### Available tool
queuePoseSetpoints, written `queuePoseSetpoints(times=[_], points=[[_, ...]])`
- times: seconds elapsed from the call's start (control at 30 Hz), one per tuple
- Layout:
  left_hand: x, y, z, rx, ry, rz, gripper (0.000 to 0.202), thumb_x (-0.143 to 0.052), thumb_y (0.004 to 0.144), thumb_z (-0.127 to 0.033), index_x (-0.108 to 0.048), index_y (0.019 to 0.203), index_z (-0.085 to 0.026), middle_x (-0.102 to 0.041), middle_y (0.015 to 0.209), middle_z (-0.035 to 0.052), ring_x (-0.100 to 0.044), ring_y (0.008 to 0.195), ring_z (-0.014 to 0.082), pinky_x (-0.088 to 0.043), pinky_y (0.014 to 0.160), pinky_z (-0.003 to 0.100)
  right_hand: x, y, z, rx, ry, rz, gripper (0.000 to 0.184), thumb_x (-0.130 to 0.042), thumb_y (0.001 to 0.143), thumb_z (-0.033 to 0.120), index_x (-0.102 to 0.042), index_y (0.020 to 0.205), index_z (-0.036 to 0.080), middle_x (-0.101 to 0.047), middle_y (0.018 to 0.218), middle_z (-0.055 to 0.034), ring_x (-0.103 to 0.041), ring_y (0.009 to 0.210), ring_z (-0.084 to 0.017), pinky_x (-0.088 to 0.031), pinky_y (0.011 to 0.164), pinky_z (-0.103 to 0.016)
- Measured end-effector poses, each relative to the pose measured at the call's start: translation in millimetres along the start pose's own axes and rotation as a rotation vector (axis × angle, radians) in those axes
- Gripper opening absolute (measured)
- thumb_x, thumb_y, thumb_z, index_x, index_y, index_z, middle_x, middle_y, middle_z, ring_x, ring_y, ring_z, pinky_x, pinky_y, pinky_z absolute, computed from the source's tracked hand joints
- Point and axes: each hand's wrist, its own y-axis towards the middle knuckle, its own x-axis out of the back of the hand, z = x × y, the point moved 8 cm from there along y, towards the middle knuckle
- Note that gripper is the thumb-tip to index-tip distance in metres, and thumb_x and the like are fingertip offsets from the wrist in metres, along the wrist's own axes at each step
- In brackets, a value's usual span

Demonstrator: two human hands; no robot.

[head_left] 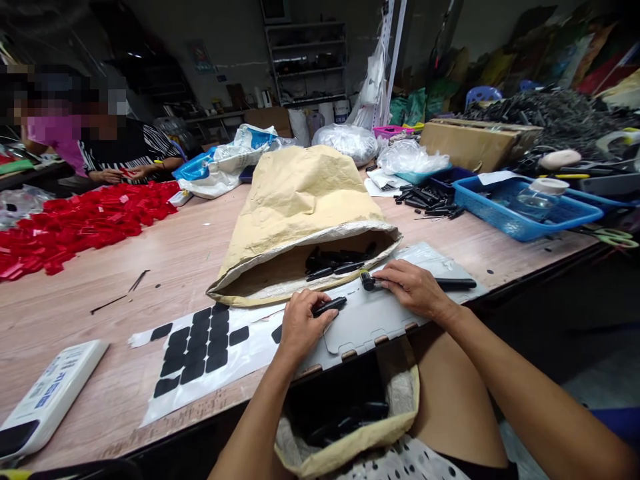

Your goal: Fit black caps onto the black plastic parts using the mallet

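My left hand (301, 324) rests on the table edge with its fingers closed round a short black plastic handle (330, 306). My right hand (413, 287) lies on a grey flat mat (365, 327), fingers pressed on a long black rod-shaped part (453, 283) with a round knob end (369, 281). Just beyond both hands a big brown paper sack (300, 207) lies on its side, mouth open toward me, with several black parts (335, 261) inside. A second open sack (345, 433) on my lap holds more black parts.
A white sheet of black adhesive pads (200, 347) lies left of my left hand. A white device (47, 393) sits at the near left. A red pile (75, 223) lies before a seated person (115, 150). A blue basket (525, 207) and cardboard box (475, 143) stand right.
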Motion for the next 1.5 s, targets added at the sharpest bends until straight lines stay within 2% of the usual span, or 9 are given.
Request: queuePoseSetpoints(times=[0.23, 0.4, 0.5, 0.67, 0.83, 1.03, 1.3, 1.37, 1.5], points=[[-2.0, -2.4, 2.7, -0.028, -0.018, -0.012, 0.017, -0.078, 0.084, -0.025, -0.076, 0.1, -0.025, -0.068, 0.094, 0.0014, -0.057, 0.096, 0.023, -0.042, 0.089, 0.038, 6.5, 17.9, 72.3, 0.073, 0.233, -0.111, 0.028, -0.053, 0.1, 0.019, -0.066, 0.124, 0.025, -0.071, 0.106, -0.0053, -0.067, 0.098, -0.019, -0.056, 0.086, -0.032], [-2.3, -2.5, 2.9, -0.02, 0.01, -0.012, 0.009, -0.076, 0.085, -0.027, -0.077, 0.094, -0.026, -0.065, 0.089, 0.0015, -0.056, 0.094, 0.0229, -0.042, 0.085, 0.037, -5.2, 16.6, 88.3, 0.075, 0.21, -0.052, 0.027, -0.052, 0.1, 0.019, -0.067, 0.122, 0.026, -0.072, 0.103, -0.006, -0.066, 0.096, -0.019, -0.056, 0.085, -0.032], [-1.7, -2.9, 0.8, -0.02, 0.014, -0.007, 0.009, -0.074, 0.087, -0.028, -0.078, 0.095, -0.027, -0.065, 0.087, 0.0017, -0.057, 0.092, 0.0228, -0.043, 0.085, 0.037, -12.1, 13.4, 83.3, 0.038, 0.148, 0.039, 0.027, -0.051, 0.1, 0.021, -0.07, 0.119, 0.027, -0.072, 0.098, -0.0057, -0.067, 0.092, -0.019, -0.056, 0.082, -0.032], [-1.4, -2.7, 0.7, -0.02, 0.016, -0.008, 0.015, -0.075, 0.085, -0.028, -0.076, 0.1, -0.027, -0.066, 0.091, 0.002, -0.058, 0.096, 0.0236, -0.044, 0.089, 0.039, 4.8, 11.8, 74.2, -0.005, 0.218, -0.089, 0.028, -0.051, 0.101, 0.023, -0.069, 0.121, 0.028, -0.073, 0.106, -0.0062, -0.067, 0.098, -0.02, -0.057, 0.088, -0.034], [-0.7, -2.5, 0.0, -0.023, 0.014, -0.009, 0.014, -0.074, 0.086, -0.028, -0.076, 0.1, -0.026, -0.067, 0.093, 0.0025, -0.058, 0.097, 0.0239, -0.044, 0.089, 0.039, -4.4, 7.2, 63.8, -0.023, 0.154, -0.018, 0.026, -0.051, 0.1, 0.023, -0.071, 0.117, 0.027, -0.072, 0.101, -0.0051, -0.067, 0.093, -0.019, -0.056, 0.085, -0.032], [2.8, -4.8, -6.1, -0.007, 0.015, -0.011, 0.015, -0.075, 0.082, -0.024, -0.073, 0.097, -0.025, -0.068, 0.095, 0.0018, -0.057, 0.096, 0.0234, -0.043, 0.087, 0.038, 6.9, 6.8, 22.2, 0.011, 0.065, -0.026, 0.024, -0.054, 0.099, 0.023, -0.072, 0.115, 0.027, -0.072, 0.102, -0.0047, -0.066, 0.095, -0.019, -0.053, 0.083, -0.032], [2.9, -2.8, -7.8, -0.018, 0.025, 0.005, 0.012, -0.074, 0.085, -0.029, -0.072, 0.097, -0.025, -0.067, 0.093, 0.003, -0.058, 0.095, 0.0247, -0.044, 0.087, 0.039, -9.4, -0.9, -16.1, 0.009, 0.07, 0.055, 0.02, -0.056, 0.098, 0.024, -0.072, 0.11, 0.026, -0.071, 0.102, -0.0054, -0.063, 0.094, -0.021, -0.051, 0.085, -0.037], [7.1, -7.7, -16.5, -0.053, 0.004, 0.012, 0.013, -0.074, 0.086, -0.032, -0.074, 0.098, -0.026, -0.068, 0.099, 0.0042, -0.057, 0.1, 0.0258, -0.044, 0.091, 0.042, -11.5, -1.3, -16.2, -0.003, 0.068, 0.062, 0.021, -0.056, 0.097, 0.024, -0.071, 0.111, 0.026, -0.07, 0.103, -0.0054, -0.063, 0.095, -0.021, -0.052, 0.085, -0.036], [11.4, -41.0, -46.7, -0.21, 0.001, 0.065, 0.017, -0.078, 0.084, -0.033, -0.076, 0.1, -0.032, -0.059, 0.134, 0.0062, -0.047, 0.128, 0.0322, -0.036, 0.109, 0.051, -11.4, -0.5, -15.8, -0.008, 0.053, 0.06, 0.022, -0.056, 0.097, 0.024, -0.071, 0.113, 0.027, -0.071, 0.104, -0.0053, -0.063, 0.095, -0.021, -0.052, 0.085, -0.036]])
